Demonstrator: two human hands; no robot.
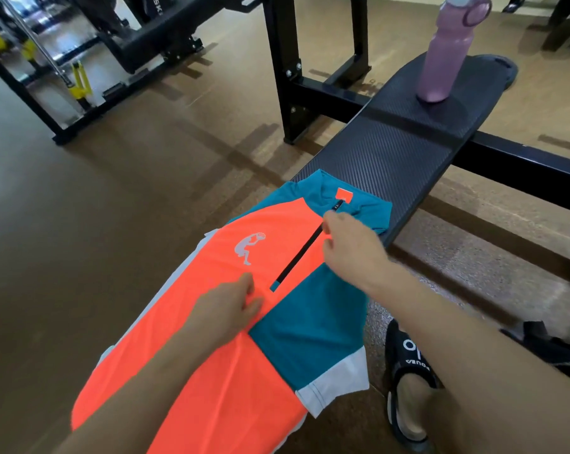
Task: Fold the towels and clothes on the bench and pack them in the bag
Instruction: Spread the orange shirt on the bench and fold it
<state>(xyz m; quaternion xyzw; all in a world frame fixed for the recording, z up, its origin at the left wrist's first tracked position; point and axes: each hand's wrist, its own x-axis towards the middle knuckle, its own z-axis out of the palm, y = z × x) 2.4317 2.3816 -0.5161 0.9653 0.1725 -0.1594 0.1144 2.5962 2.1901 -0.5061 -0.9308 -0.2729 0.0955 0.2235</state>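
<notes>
An orange and teal sports shirt [270,257] with a black zip and a grey figure logo lies front up along the near end of the black bench [395,152]. Its right sleeve [313,335], teal with a grey cuff, is folded in over the chest. My left hand [231,306] rests flat on the orange front just below the logo, fingers fairly straight. My right hand [349,244] is at the zip near the collar, fingers curled and pinching the fabric there. Part of a black bag [552,348] shows on the floor at the right edge.
A pink water bottle [447,57] stands upright on the bench's far end. Black frame posts [283,67] and a crossbar rise behind the bench. My foot in a black sandal [408,381] is on the floor to the right. Gym machines stand far left.
</notes>
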